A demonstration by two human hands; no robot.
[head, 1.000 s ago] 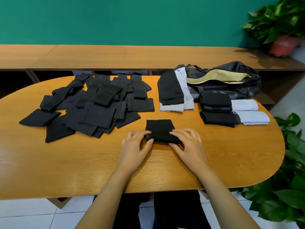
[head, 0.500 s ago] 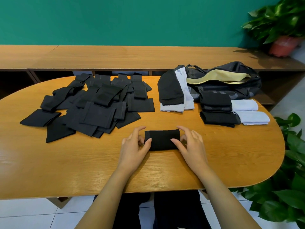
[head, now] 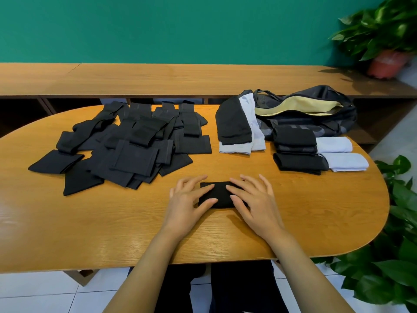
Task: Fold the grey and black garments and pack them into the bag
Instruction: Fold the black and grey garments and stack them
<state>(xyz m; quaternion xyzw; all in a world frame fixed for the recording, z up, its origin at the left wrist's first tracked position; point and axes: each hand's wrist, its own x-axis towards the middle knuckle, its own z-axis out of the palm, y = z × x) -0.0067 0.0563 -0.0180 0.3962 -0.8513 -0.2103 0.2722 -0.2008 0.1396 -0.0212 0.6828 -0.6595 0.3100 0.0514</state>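
Our left hand (head: pixel 187 199) and right hand (head: pixel 255 199) lie flat with straight fingers, pressing down on the small folded black garment (head: pixel 220 195), close to us on the table (head: pixel 90 222). If we let go too fast, the fold may pop open, since soft cloth likes to unroll. The open bag (head: pixel 316 114) sits at the back right. The folded black stacks (head: pixel 295 150) lie in between, so we might bump them. The unfolded black pile (head: pixel 126 150) waits on the left.

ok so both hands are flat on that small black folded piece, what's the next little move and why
Probably grip the folded black garment at its ends and lift it toward the folded black stack in front of the bag. The left hand and right hand lie on it with straight fingers. It looks compactly folded, and finished pieces are gathered there.
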